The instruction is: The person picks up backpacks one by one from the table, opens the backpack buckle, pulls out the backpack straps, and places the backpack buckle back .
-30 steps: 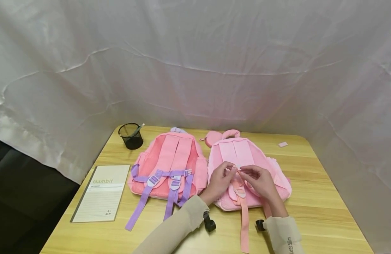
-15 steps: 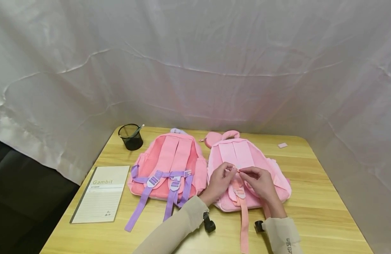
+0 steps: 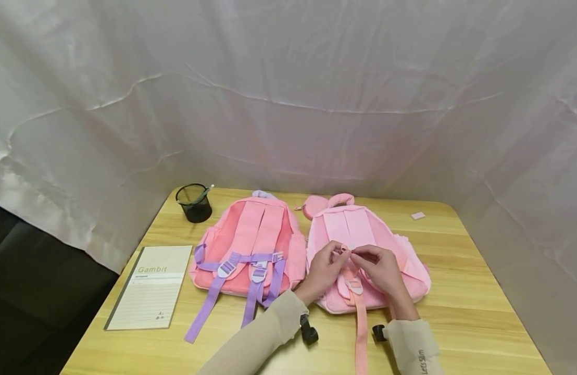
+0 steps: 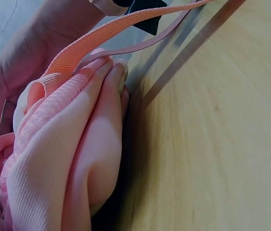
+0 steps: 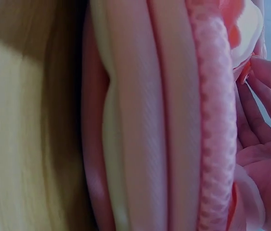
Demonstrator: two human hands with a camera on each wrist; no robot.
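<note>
A light pink backpack (image 3: 410, 255) lies with its strap side up at the right of the table. Over its middle, my left hand (image 3: 322, 270) pinches an orange webbing strap, which shows as a small loop at the fingertips. My right hand (image 3: 381, 268) meets it from the other side, thumb and fingers pinching the same orange webbing (image 5: 246, 72) in the right wrist view. A longer orange strap (image 3: 361, 333) runs through a pale buckle (image 3: 354, 286) and hangs toward the front edge. In the left wrist view, the bag's side (image 4: 53, 168) covers much of my left hand.
Left of it lies a coral backpack (image 3: 295, 255) with purple straps (image 3: 206, 312). A notebook (image 3: 150, 289) and a black mesh pen cup (image 3: 196, 208) are farther left. A pink round pouch (image 3: 314, 206) and a small pale card (image 3: 417, 215) lie toward the back.
Both hands stay over the light pink backpack. The right hand and wrist shift slightly left, and a small orange loop now shows at the left fingertips.
</note>
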